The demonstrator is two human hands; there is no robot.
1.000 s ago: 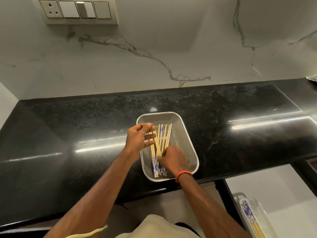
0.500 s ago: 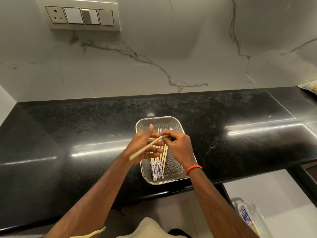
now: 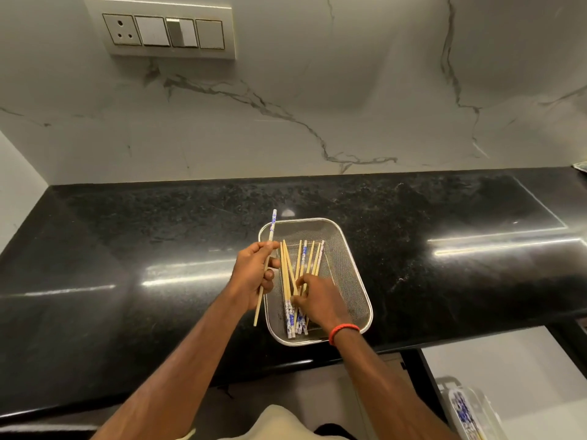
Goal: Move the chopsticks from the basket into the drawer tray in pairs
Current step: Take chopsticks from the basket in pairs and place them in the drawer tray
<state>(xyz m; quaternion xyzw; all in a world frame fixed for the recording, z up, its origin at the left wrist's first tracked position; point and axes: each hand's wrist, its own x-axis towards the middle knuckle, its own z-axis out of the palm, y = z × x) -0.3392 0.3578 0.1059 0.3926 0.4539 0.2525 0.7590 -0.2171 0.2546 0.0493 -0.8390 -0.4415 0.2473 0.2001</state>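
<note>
A metal mesh basket [image 3: 349,268] sits on the black counter near its front edge. Several wooden chopsticks with blue-and-white patterned ends [image 3: 300,265] lie lengthwise in its left half. My left hand [image 3: 254,274] is at the basket's left rim, shut on a single chopstick [image 3: 270,231] that stands almost upright, patterned end up. My right hand [image 3: 317,300] reaches down into the basket, fingers pinching among the loose chopsticks; which one it grips is hidden. The drawer tray [image 3: 476,414] shows at the bottom right with patterned chopsticks in it.
The glossy black counter [image 3: 127,249] runs left and right of the basket, with a marble wall behind. A switch panel [image 3: 165,31] is on the wall at upper left. A white open drawer [image 3: 508,360] lies below the counter edge at right.
My left hand has taken one chopstick and turned it from slanted to nearly upright at the basket's left rim. My right hand has let go of it and dropped back into the basket.
</note>
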